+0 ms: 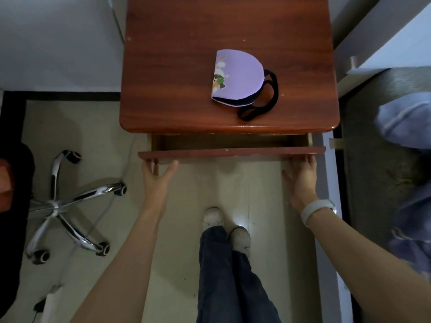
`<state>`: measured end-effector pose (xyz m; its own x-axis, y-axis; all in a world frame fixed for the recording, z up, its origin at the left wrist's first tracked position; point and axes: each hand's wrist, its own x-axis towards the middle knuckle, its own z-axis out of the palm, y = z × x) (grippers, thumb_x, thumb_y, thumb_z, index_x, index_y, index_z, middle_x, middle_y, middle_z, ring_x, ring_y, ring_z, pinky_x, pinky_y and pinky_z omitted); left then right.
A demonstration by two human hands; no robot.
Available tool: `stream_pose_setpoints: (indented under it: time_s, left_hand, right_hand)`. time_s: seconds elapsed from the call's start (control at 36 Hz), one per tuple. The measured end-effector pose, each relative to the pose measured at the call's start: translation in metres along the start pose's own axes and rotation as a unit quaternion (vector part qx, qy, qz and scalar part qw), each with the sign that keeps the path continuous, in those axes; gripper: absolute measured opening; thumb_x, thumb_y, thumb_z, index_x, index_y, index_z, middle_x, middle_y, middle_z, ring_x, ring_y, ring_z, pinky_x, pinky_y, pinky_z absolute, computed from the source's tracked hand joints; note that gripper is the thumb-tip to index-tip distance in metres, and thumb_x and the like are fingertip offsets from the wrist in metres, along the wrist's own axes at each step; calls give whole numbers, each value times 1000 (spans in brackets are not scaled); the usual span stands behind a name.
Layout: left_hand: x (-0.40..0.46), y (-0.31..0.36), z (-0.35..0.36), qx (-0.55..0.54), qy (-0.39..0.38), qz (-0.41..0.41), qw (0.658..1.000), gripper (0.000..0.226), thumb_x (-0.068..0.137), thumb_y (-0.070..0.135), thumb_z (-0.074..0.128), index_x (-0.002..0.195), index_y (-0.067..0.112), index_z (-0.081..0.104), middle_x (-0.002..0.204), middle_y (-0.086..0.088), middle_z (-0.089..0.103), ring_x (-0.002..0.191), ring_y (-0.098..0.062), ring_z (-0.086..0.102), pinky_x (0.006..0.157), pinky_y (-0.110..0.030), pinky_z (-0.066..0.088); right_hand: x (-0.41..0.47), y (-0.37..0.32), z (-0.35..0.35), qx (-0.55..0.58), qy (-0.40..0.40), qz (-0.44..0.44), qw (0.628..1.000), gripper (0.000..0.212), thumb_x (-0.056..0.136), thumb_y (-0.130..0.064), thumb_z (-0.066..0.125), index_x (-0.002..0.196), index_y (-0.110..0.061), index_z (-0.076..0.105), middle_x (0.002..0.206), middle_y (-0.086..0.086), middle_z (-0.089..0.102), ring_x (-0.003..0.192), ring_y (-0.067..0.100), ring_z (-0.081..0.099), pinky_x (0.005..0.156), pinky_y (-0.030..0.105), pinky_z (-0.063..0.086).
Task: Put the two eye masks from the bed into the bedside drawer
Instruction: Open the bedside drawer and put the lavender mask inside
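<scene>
Folded purple eye mask (240, 75) lies atop the nightstand (175, 66); drawer (231, 153) slightly open.

A swivel chair's chrome star base (58, 206) with black casters stood at the left on the pale tiled floor (93, 127), two white shoes (213, 216) and dark trousers (221, 276) showed near the middle, and crumpled blue bedding (405, 122) lay at the right.

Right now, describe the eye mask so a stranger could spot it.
Find the reddish-brown bedside table with its drawer slightly open. On its top, right of centre, lies the eye mask, folded in half. It's the only thing there: lilac, cartoon print along its left edge, black strap looping out rightward.
</scene>
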<state>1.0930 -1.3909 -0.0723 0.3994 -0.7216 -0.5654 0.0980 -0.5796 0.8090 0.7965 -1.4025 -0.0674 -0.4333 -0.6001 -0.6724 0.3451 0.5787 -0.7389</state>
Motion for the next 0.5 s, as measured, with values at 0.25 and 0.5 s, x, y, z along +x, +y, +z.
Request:
stream_pose_setpoints:
  time_s: [0.25,0.5]
  left_hand:
    - [-24,-7,-13,-154,4,-102,983,60,92,30,49,143,23,18,146,2,35,135,-18,32,111,-44,31]
    - [-14,-33,-16,-227,-23,-165,960,30,85,5,48,111,18,40,101,-3,57,101,-22,59,93,-44,49]
  right_hand:
    - [-9,14,-39,184,-48,122,974,80,76,-72,37,136,-20,38,138,7,48,122,31,48,102,49,37]
    - [-7,13,-26,150,-17,160,976,40,91,-27,50,128,-15,43,118,14,59,110,30,59,89,45,52]
